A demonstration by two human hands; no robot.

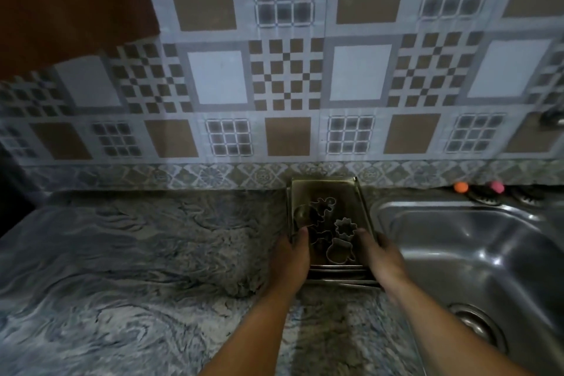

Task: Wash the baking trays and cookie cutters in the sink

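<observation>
Marbled counter (137, 268) bears trays (328, 192) beside sink (457, 238).

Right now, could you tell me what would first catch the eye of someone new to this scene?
Probably the two hands: the left hand and right hand grip the near sides of a stack of baking trays on the marbled counter. Metal cookie cutters lie loose in the top tray. Just to the right sits the steel sink, and the patterned tile wall fills the background.
</observation>
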